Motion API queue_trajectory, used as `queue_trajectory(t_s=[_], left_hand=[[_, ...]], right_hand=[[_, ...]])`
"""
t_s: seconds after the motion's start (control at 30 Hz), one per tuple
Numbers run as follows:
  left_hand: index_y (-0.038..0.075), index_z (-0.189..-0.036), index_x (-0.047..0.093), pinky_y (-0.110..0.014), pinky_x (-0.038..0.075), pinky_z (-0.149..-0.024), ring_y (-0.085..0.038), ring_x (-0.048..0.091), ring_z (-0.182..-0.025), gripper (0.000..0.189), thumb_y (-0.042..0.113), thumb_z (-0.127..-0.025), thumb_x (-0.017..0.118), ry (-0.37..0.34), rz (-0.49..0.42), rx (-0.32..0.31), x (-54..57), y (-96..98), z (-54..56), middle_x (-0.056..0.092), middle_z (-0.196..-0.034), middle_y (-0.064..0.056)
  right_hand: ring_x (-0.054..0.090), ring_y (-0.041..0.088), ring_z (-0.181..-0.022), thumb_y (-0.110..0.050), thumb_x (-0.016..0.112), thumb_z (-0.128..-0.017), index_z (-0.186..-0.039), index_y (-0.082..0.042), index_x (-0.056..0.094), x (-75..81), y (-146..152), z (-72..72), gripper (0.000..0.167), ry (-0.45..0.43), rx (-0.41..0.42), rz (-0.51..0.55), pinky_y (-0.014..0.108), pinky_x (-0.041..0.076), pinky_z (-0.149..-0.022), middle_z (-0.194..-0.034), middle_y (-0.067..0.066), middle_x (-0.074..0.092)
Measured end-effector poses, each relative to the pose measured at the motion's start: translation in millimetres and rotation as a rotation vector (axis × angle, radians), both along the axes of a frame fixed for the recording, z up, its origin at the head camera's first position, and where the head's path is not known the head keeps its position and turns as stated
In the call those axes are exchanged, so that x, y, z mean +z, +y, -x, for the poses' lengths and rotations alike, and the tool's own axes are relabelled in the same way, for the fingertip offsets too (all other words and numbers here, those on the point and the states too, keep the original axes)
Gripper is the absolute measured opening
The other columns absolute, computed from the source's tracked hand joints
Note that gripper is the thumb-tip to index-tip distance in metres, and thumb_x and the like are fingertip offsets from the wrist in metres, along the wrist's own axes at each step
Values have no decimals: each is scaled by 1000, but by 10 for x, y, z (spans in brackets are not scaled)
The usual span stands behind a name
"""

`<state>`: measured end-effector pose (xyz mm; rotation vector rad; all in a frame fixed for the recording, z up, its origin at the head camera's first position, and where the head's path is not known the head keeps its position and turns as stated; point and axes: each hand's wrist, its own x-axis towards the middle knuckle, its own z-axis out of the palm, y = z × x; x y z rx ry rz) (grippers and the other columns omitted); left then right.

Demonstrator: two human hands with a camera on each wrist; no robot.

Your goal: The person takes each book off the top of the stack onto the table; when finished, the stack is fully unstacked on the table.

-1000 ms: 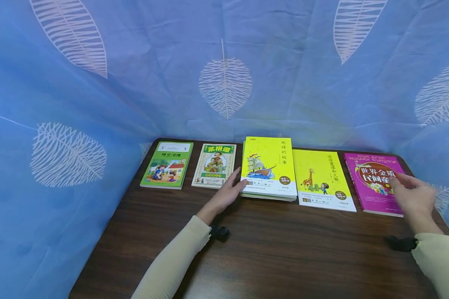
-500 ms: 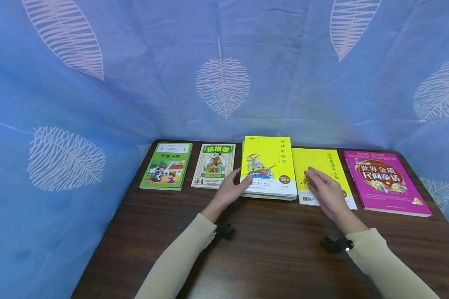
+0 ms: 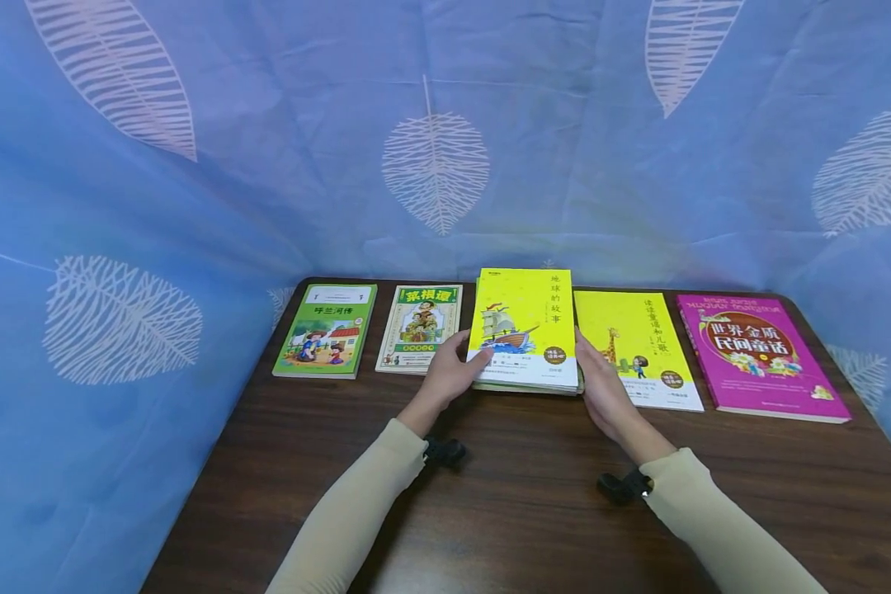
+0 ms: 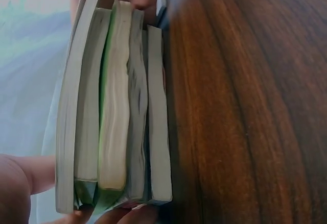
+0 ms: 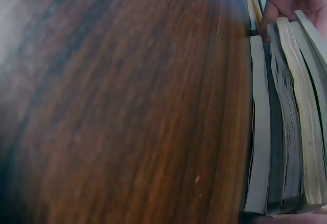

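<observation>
We've got both hands on the stack of books (image 4: 115, 106), squarely in the middle of the row, resting on the brown wooden table (image 3: 505, 495)! Our left hand (image 3: 445, 375) clamps the stack's left side, thumb (image 3: 481, 357) laid over the lower left of the yellow ship book (image 3: 523, 322) on top, fingers tucked along the side. Our right hand (image 3: 606, 394) presses against the right side; most of its fingers are hidden, so we can't tell whether they're apart or bent. From the left wrist we see several page edges, cream and grey, a bit wavy and not quite flush, the top book jutting out at one end.

Look along the row: just right of the stack, the yellow giraffe book (image 3: 642, 326), then the pink book (image 3: 763, 363) at the far right. To the left, the cream book (image 3: 419, 328), and past it the green book (image 3: 325, 332). Behind them all, we've a blue cloth (image 3: 297, 165) with white leaf prints. Pale sleeves (image 3: 364, 503) on both arms, a black strap (image 3: 445, 452) at each wrist.
</observation>
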<state>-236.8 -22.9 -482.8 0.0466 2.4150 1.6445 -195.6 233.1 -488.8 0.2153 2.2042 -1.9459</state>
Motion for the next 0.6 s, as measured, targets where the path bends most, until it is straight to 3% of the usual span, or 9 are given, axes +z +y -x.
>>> queue_trajectory(t_s=[0.27,0.47,0.6], left_hand=[[1,-142,55,-30,56,-91,-25,61,-107,59,30,-96,78,-71,-69,56,-7,-105,42,64,-129,-17],[3,-122,63,-29,52,-78,-25,62,-102,51,32,-88,86,-71,-50,59,3,-223,59,67,-118,-14],[4,-118,65,-25,49,-69,-20,63,-91,47,33,-88,86,-67,-47,56,25,-302,65,70,-110,-12]], right_hand=[[2,21,-167,-49,31,-114,-169,-35,11,-35,-17,-21,60,22,-21,-78,47,11,-135,-178,-5,12],[9,22,-166,-50,38,-113,-169,-34,13,-22,2,-36,64,21,-19,-60,46,17,-135,-179,-3,13],[16,20,-165,-53,47,-110,-169,-35,14,-10,10,-22,71,12,-22,-70,44,21,-133,-177,-3,17]])
